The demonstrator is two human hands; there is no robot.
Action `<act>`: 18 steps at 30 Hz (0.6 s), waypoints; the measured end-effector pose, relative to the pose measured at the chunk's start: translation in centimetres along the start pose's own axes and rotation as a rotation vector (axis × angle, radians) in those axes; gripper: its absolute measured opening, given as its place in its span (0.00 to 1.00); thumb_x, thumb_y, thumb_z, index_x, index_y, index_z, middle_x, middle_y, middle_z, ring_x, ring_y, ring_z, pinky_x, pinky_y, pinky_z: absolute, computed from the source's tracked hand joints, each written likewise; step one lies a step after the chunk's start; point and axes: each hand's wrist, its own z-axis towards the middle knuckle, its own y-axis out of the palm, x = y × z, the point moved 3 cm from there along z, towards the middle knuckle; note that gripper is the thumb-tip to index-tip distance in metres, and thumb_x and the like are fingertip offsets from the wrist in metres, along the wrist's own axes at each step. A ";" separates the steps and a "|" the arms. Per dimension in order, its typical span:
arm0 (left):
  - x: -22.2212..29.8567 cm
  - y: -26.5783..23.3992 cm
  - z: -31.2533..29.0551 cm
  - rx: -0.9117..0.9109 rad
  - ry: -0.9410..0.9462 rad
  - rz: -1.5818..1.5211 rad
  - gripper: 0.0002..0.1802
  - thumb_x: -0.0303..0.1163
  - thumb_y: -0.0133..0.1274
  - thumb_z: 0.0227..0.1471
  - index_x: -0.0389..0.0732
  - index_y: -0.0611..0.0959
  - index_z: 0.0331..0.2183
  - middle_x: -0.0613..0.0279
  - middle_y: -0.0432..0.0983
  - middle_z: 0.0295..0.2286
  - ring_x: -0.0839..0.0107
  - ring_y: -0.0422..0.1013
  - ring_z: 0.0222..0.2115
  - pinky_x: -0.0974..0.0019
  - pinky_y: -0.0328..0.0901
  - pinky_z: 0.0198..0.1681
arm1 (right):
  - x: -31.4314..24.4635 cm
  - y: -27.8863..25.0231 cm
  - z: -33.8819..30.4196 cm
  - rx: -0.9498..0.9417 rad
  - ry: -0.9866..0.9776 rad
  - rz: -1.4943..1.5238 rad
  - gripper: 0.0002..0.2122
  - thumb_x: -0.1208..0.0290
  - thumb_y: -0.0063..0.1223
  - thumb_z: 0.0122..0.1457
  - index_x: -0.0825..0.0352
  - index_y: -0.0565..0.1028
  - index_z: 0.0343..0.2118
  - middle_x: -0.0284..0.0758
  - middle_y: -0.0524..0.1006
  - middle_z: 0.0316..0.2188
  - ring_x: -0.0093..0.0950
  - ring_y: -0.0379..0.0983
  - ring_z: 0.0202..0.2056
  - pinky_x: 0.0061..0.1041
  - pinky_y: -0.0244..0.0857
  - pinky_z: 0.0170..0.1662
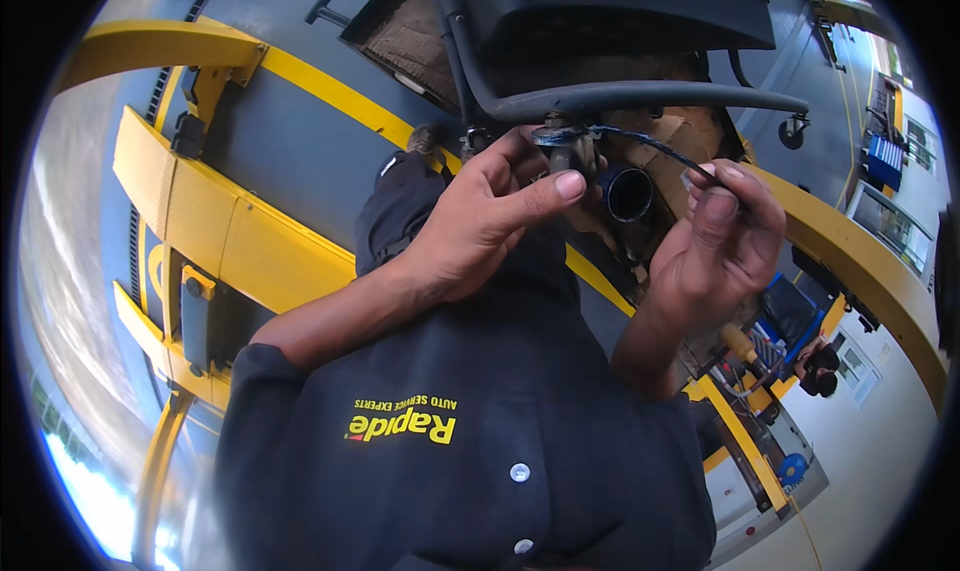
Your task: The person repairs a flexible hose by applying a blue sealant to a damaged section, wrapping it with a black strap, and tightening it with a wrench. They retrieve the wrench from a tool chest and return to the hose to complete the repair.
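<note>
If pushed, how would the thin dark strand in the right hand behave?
The strand probably bends easily, since it curves between the fitting and the right hand. It looks light, being so thin. Its bluish sheen hints it could be slippery; its material is unclear.

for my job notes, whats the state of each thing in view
Left hand: gripping metal fitting
Right hand: pinching dark cord
Dark cord: bowed between the hands
Tubular bar: curved
Caster: near the bar's end
Blue-rimmed round object: open or closed, unclear
Shirt button: fastened
</note>
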 end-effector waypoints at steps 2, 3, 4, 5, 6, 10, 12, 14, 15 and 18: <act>0.4 -0.2 0.1 -0.093 -0.073 -0.065 0.37 0.41 0.64 0.58 0.33 0.67 0.61 0.51 0.75 0.54 0.62 0.72 0.55 0.57 0.62 0.64 | -0.2 0.2 -0.2 0.007 0.054 0.046 0.09 0.84 0.59 0.61 0.77 0.75 0.44 0.45 0.79 0.37 0.28 0.77 0.38 0.23 0.73 0.44; 0.3 -0.4 0.2 -0.120 -0.102 -0.075 0.38 0.41 0.65 0.58 0.34 0.67 0.61 0.51 0.75 0.54 0.62 0.72 0.55 0.58 0.63 0.64 | -0.1 0.0 -0.4 -0.015 0.058 0.030 0.08 0.85 0.58 0.62 0.76 0.75 0.44 0.45 0.79 0.38 0.28 0.78 0.38 0.23 0.74 0.45; 0.1 -0.5 0.4 -0.146 -0.128 -0.086 0.38 0.42 0.65 0.58 0.34 0.67 0.61 0.52 0.75 0.54 0.63 0.72 0.55 0.58 0.63 0.64 | 0.0 -0.1 -0.4 -0.011 0.054 0.021 0.08 0.85 0.58 0.62 0.76 0.75 0.44 0.44 0.80 0.38 0.28 0.78 0.38 0.23 0.74 0.45; 0.1 -0.7 0.4 -0.153 -0.140 -0.105 0.38 0.40 0.65 0.57 0.35 0.67 0.61 0.52 0.75 0.54 0.64 0.71 0.55 0.59 0.63 0.64 | 0.2 0.1 -0.5 -0.005 0.051 0.019 0.08 0.85 0.58 0.62 0.76 0.76 0.44 0.44 0.80 0.38 0.28 0.78 0.39 0.24 0.74 0.46; 0.0 -0.7 0.5 -0.168 -0.147 -0.104 0.38 0.40 0.65 0.57 0.35 0.67 0.61 0.52 0.75 0.54 0.64 0.71 0.55 0.59 0.63 0.64 | 0.4 0.2 -0.5 0.000 0.048 0.018 0.08 0.85 0.58 0.62 0.76 0.76 0.44 0.44 0.80 0.39 0.28 0.79 0.39 0.24 0.74 0.46; 0.0 -0.7 0.7 -0.203 -0.173 -0.132 0.38 0.36 0.65 0.57 0.35 0.66 0.62 0.53 0.74 0.54 0.65 0.71 0.56 0.60 0.61 0.65 | 0.5 0.5 -0.5 0.008 0.062 0.060 0.08 0.84 0.58 0.62 0.75 0.76 0.44 0.41 0.80 0.39 0.27 0.79 0.39 0.23 0.74 0.47; -0.1 -1.0 0.7 -0.188 -0.167 -0.125 0.38 0.35 0.65 0.57 0.36 0.66 0.62 0.53 0.74 0.54 0.65 0.70 0.56 0.60 0.61 0.65 | 0.7 0.5 -0.6 -0.025 0.075 -0.017 0.08 0.79 0.57 0.65 0.72 0.76 0.46 0.40 0.80 0.41 0.24 0.78 0.40 0.20 0.69 0.43; -0.5 -1.3 0.8 -0.185 -0.147 -0.117 0.37 0.33 0.66 0.57 0.37 0.67 0.62 0.54 0.74 0.54 0.65 0.70 0.56 0.61 0.61 0.65 | 0.9 0.5 -0.9 -0.027 0.095 -0.022 0.08 0.79 0.56 0.66 0.72 0.76 0.46 0.40 0.80 0.41 0.24 0.77 0.40 0.20 0.69 0.43; -0.8 -1.4 0.8 -0.180 -0.136 -0.111 0.37 0.33 0.66 0.56 0.37 0.67 0.62 0.54 0.74 0.54 0.65 0.70 0.56 0.61 0.61 0.66 | 1.1 0.4 -1.0 -0.017 0.102 0.005 0.08 0.80 0.57 0.65 0.72 0.76 0.46 0.40 0.80 0.40 0.24 0.78 0.40 0.21 0.71 0.44; -1.4 -1.4 0.9 -0.162 -0.094 -0.129 0.37 0.31 0.66 0.55 0.40 0.68 0.62 0.55 0.73 0.56 0.65 0.70 0.57 0.61 0.61 0.65 | 1.7 0.1 -1.4 0.014 0.126 0.072 0.08 0.81 0.58 0.63 0.74 0.76 0.44 0.39 0.80 0.38 0.24 0.78 0.39 0.21 0.73 0.46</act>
